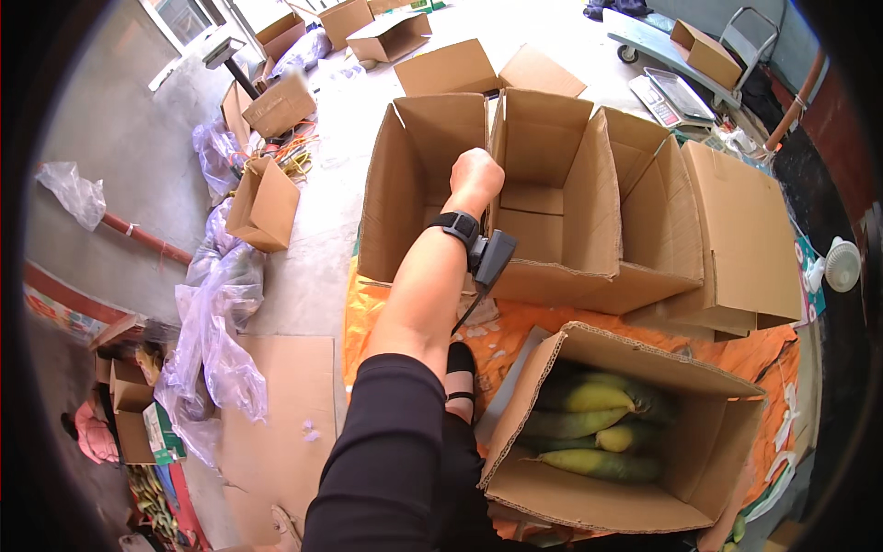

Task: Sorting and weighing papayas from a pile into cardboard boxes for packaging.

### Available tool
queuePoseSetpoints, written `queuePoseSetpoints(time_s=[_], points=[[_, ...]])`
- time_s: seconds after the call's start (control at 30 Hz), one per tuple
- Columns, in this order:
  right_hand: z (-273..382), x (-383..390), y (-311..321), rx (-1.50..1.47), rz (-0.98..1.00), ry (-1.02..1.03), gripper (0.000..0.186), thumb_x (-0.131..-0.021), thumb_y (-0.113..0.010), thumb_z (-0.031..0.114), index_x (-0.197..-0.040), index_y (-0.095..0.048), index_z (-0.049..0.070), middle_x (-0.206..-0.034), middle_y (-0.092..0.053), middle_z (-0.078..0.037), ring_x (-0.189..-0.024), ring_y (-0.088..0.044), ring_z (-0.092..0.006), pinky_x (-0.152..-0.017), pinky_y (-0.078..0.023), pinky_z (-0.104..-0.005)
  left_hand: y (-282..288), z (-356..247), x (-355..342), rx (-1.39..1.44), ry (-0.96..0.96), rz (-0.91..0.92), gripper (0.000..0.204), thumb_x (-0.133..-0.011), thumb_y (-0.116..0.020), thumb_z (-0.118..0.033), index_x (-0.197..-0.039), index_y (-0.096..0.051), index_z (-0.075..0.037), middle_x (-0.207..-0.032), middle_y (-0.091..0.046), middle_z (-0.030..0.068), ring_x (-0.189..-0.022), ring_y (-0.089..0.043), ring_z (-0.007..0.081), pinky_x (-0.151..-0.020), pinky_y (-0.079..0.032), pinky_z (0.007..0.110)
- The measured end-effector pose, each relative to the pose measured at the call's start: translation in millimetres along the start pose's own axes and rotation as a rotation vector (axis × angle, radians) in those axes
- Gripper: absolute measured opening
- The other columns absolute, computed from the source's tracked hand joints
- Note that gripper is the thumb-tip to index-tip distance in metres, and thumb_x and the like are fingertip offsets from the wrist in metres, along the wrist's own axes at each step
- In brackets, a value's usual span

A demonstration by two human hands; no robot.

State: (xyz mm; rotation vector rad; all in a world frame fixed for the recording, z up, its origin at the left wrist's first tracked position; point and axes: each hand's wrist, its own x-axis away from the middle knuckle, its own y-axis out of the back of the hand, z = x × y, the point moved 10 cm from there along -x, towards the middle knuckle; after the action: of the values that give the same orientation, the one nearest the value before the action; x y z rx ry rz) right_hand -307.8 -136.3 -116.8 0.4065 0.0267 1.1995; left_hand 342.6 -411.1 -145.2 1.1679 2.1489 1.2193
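My left hand (477, 177) reaches forward with its fingers curled closed over the meeting walls of two open cardboard boxes. The left open box (384, 198) lies on one side of it, and the middle open box (547, 120) on the other. The fingertips are hidden behind the back of the hand. A dark wrist strap with a small grey device (495, 256) is on that wrist. Nearest to me, another open box (727, 442) holds several large green, elongated gourd-like vegetables (598, 465). My right hand is out of view.
A third open box (658, 207) and a closed box (745, 221) stand to the right, over an orange sheet (515, 331). Purple plastic bags (216, 313) lie left of a flat cardboard sheet (280, 386). A scale (670, 97), trolley (667, 51) and small white fan (841, 265) are at right.
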Motion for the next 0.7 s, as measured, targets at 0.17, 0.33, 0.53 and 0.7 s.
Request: queuePoseSetpoints(time_s=[0.17, 0.33, 0.53, 0.7], points=[[7, 1, 4, 0.22, -0.029, 0.146, 0.035, -0.099, -0.041, 0.016, -0.129, -0.045, -0.001, -0.121, -0.055, -0.012, -0.108, -0.053, -0.0233, -0.093, -0.042, -0.0319, -1, -26, -15, 0.032, -0.065, -0.08, 0.021, -0.08, -0.055, -0.009, -0.093, -0.068, 0.0, -0.103, -0.065, 0.0226, -0.1, -0.063, 0.0372, -0.086, -0.052, 0.042], [15, 6, 5, 0.476, -0.007, 0.298, 0.037, -0.098, -0.041, 0.016, -0.131, -0.044, -0.001, -0.125, -0.053, -0.013, -0.113, -0.05, -0.025, -0.097, -0.039, -0.0328, -9, -12, -23, 0.067, -0.027, -0.062, 0.031, -0.082, -0.062, -0.025, -0.1, -0.067, 0.0, -0.108, -0.065, 0.0209, -0.103, -0.063, 0.0346, -0.088, -0.051, 0.041], [12, 10, 10, 0.673, 0.081, 0.475, 0.04, -0.097, -0.042, 0.015, -0.134, -0.042, -0.001, -0.129, -0.051, -0.014, -0.118, -0.047, -0.0267, -0.1, -0.036, -0.0338, 25, -46, 68, 0.096, -0.37, -0.098, 0.058, -0.082, -0.064, -0.039, -0.117, -0.052, 0.004, -0.118, -0.052, 0.0292, -0.108, -0.053, 0.0429, -0.094, -0.044, 0.045], [-100, -32, 103, 0.228, 0.498, 1.076, 0.05, -0.097, -0.042, 0.022, -0.142, -0.03, 0.006, -0.142, -0.037, -0.015, -0.133, -0.032, -0.0258, -0.11, -0.025, -0.0309, 32, -62, 219, 0.42, -0.486, 0.523, 0.073, -0.083, -0.06, -0.053, -0.117, -0.051, 0.011, -0.115, -0.055, 0.033, -0.107, -0.055, 0.043, -0.091, -0.046, 0.044]])
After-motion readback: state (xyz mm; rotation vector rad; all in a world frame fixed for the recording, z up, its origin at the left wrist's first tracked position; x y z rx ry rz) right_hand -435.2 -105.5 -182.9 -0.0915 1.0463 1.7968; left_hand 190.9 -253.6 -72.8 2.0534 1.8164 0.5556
